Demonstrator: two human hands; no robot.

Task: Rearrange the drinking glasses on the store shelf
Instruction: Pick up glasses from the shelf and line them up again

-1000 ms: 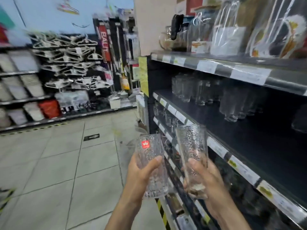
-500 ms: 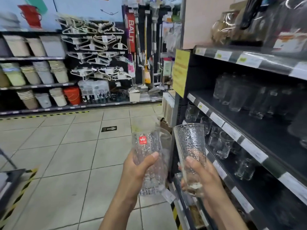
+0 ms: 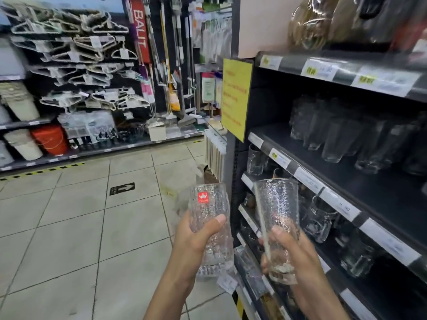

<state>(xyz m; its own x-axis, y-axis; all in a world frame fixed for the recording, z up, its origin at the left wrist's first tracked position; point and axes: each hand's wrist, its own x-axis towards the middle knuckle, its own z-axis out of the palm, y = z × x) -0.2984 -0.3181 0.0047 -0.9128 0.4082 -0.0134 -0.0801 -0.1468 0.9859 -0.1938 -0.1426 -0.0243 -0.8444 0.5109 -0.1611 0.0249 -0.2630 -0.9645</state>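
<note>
A textured glass with a red sticker (image 3: 209, 218) is gripped upright in the left hand (image 3: 196, 243), the thumb laid across its front and the fingers wrapped behind it. A second textured glass (image 3: 277, 204) is held in the right hand (image 3: 298, 252), whose fingers are curled round its lower part. This glass is tilted slightly, its rim leaning toward the left hand. The two glasses are kept just beside each other, with a gap seen between them.

To the right of the right hand a dark shelving unit (image 3: 381, 197) is found. A shelf edge lined with price labels (image 3: 339, 204) passes just beyond the glass held there. Handled glass mugs (image 3: 321, 218) are set behind that edge, near the right hand. Above and to the right, a row of tall clear glasses (image 3: 332, 137) is ranged on a higher shelf, though it is blurred. A yellow notice (image 3: 236, 98) is fixed to the unit's end, above both hands.

To the left of the left hand a tiled floor (image 3: 69, 227) is laid out, marked with an arrow sign (image 3: 122, 188). Well beyond it, hangers (image 3: 76, 54), mops (image 3: 166, 54) and an orange bucket (image 3: 50, 139) are displayed.
</note>
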